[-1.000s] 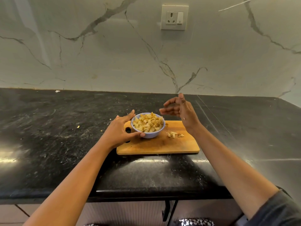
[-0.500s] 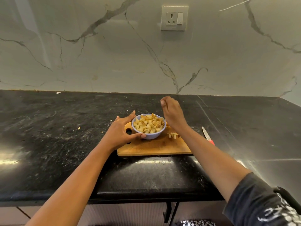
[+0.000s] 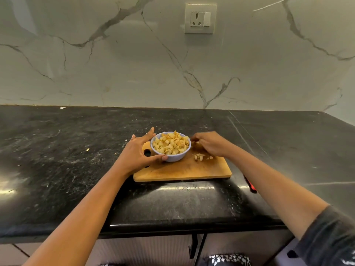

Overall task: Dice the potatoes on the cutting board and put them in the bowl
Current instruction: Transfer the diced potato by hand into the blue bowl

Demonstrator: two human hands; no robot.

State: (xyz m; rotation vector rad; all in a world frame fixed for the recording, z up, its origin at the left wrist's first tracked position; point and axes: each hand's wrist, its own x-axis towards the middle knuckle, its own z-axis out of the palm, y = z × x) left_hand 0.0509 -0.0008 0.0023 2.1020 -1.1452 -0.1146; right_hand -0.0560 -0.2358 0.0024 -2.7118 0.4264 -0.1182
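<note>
Peeking past right forearm: red handle, mostly hidden, on black stone counter. Rectangular wooden cutting board carries pale blue bowl heaped with diced potato; loose potato pieces beside it. Left grip clasps bowl, thumb forward. Right grip curled beside rim, cannot tell whether holding anything. Veined marble wall, white socket behind.

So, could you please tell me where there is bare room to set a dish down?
Free: the cutting board strip between bowl and near edge; the counter left of the left hand. Crowded: the board's right rear, with the right hand and potato pieces; a knife lies right of the board.
</note>
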